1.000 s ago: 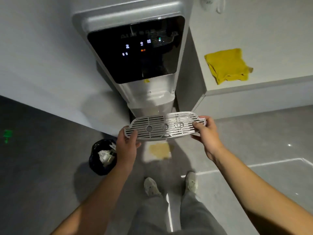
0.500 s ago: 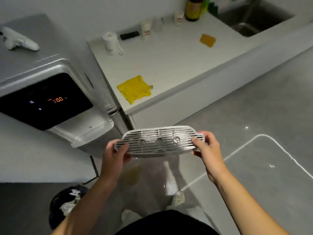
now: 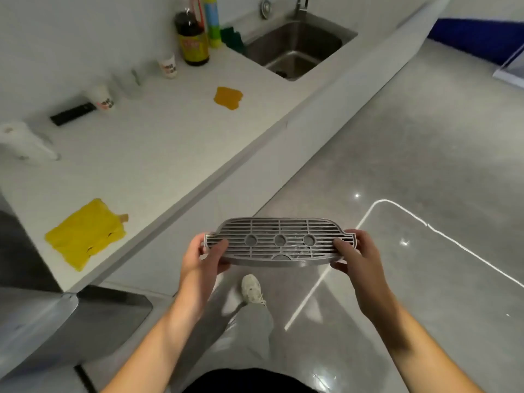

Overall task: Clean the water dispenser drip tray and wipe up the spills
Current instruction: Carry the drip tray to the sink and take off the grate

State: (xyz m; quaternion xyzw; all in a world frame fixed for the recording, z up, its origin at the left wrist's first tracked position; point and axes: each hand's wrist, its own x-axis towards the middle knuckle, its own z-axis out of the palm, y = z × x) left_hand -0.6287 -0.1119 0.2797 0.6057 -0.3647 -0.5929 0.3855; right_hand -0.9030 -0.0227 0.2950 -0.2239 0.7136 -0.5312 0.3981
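I hold the grey slotted drip tray level over the floor, one hand at each end. My left hand grips its left end and my right hand grips its right end. Water drops glisten on the grille's right half. The silver water dispenser shows only as a corner at the lower left. A yellow cloth lies on the white counter near the dispenser. An orange spill sits farther along the counter, short of the steel sink.
Paper cups, a dark sauce bottle, a paper roll and a black remote stand along the counter's back wall. Glossy grey floor stretches to the right. My shoe is below the tray.
My view has swung right from the dispenser toward the counter and sink. The tray stays in both hands, carried away from the dispenser. A foot has stepped forward.
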